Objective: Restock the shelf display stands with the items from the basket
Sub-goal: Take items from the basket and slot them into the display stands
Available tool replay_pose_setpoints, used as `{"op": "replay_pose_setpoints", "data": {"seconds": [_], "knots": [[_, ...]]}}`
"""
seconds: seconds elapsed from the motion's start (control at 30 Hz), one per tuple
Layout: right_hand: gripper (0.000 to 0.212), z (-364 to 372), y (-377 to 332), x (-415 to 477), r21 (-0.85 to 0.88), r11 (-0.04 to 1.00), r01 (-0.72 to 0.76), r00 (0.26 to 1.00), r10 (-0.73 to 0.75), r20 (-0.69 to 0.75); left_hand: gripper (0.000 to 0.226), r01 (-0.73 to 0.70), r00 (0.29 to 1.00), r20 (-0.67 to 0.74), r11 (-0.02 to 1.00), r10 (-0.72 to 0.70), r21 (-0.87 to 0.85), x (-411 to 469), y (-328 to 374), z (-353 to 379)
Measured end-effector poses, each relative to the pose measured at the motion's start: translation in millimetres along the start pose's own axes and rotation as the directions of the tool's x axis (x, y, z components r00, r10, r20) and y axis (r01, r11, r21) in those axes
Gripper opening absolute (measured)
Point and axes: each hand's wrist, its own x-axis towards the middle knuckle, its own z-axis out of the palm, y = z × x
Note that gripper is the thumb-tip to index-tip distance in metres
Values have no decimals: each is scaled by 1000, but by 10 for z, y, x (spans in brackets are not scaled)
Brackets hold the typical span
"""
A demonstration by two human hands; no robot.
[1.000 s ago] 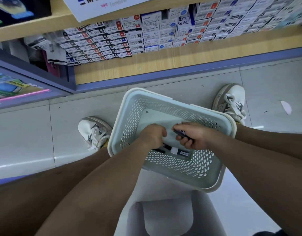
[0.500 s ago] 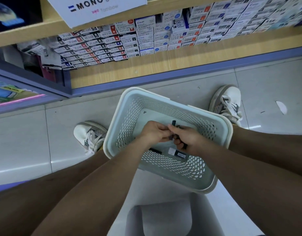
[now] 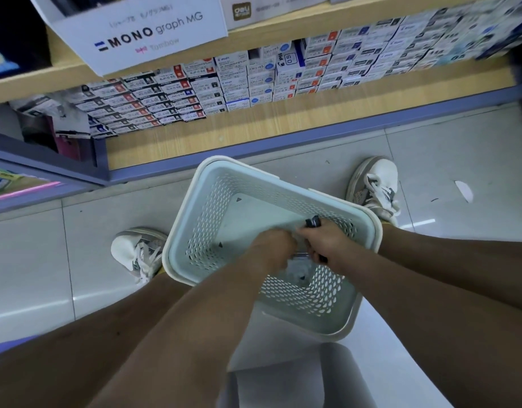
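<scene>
Head view: the basket [image 3: 206,225] sits at the centre of the frame on a pale stool [image 3: 283,384], between the person's knees. Its far rim stops near the purple base of the shelf [image 3: 283,125] at 12 o'clock, with a strip of tiled floor [image 3: 33,260] between them. One shoe [image 3: 136,251] is just beside the basket's rim at 9 o'clock, the other [image 3: 374,187] at 2 o'clock. The floor is open at 9 and 3 o'clock. The basket's far half has bare bottom.

Both hands are inside the basket's near half, touching each other. The right hand [image 3: 327,245] has its grip closed in a fist round dark pens [image 3: 312,222]. Their ends stick out of the fist at its 12 o'clock side and show again at its 6 o'clock side, so their long axis runs roughly 12 to 6. The left hand [image 3: 273,251] is curled and blurred; whether its grip has hold of anything I cannot tell. Something blurred lies on the basket bottom under the hands.

Small stacked boxes [image 3: 254,81] fill the shelf at 12 o'clock.
</scene>
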Motion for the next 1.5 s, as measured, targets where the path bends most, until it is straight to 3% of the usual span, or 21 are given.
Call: {"op": "replay_pose_setpoints", "data": {"seconds": [0.1,0.2,0.27,0.33,0.37,0.43,0.5,0.57,0.77,0.83,0.87,0.9,0.97,1.0,1.03,1.1,1.23,1.3,1.37,1.43,1.5], "knots": [[25,2,-30,3,-177,968,179,984,-173,47,24,131,990,-40,987,-135,-96,14,-240,-68],[32,64,-112,-38,-470,810,350,936,-275,222,18,90,981,-127,931,-144,-354,-171,-403,-189],[30,103,-184,-66,-555,738,384,922,-280,266,17,127,961,-116,776,-250,-618,-270,-505,-260],[27,147,-229,-117,-524,761,382,923,-294,246,21,198,939,-59,673,-339,-712,-326,-575,-266],[26,170,-224,-138,-482,795,368,930,-301,213,22,280,925,-47,757,-378,-591,-322,-604,-264],[24,200,-166,-155,-359,883,304,952,-270,142,37,399,914,-19,906,-405,-143,-304,-587,-201],[25,189,-91,-160,-270,928,255,966,-231,118,57,434,895,61,895,-441,108,-242,-472,-77],[22,151,-57,-174,-212,953,217,974,-195,118,67,483,851,126,853,-510,195,-126,-320,27],[24,27,-88,-195,-65,990,124,985,-115,129,58,470,862,66,840,-503,271,-4,-61,160],[17,34,-103,-195,-24,998,65,987,-60,147,63,511,851,96,857,-516,73,-60,-91,79],[11,47,-110,-195,0,1000,27,988,-27,152,66,525,851,113,840,-514,-137,-108,-122,18],[8,66,-122,-201,24,1000,-12,988,9,154,68,500,861,130,770,-492,-396,-163,-159,-50],[5,108,-175,-258,70,995,-73,982,59,178,60,337,898,120,485,-424,-807,-326,-195,-167],[4,130,-208,-305,85,993,-88,977,69,203,58,239,913,73,383,-401,-892,-433,-204,-214],[5,151,-250,-366,96,991,-95,970,70,234,59,153,923,2,361,-386,-920,-544,-205,-269],[7,192,-351,-501,140,985,-100,952,54,300,66,18,920,-157,439,-359,-898,-750,-194,-363],[10,257,-601,-789,224,972,-73,917,-23,398,70,-128,850,-377,548,-369,-827,-1111,-163,-594],[10,259,-736,-943,200,980,18,896,-105,432,63,-170,803,-470,615,-367,-770,-1265,-134,-693],[7,224,-867,-1123,139,981,138,874,-187,449,73,-184,762,-527,656,-375,-732,-1411,-76,-792],[5,159,-1018,-1315,58,965,257,851,-255,460,77,-204,745,-551,659,-376,-724,-1560,5,-920],[5,69,-1175,-1513,-32,937,347,829,-291,478,67,-253,741,-568,635,-358,-730,-1709,72,-1054]]}}
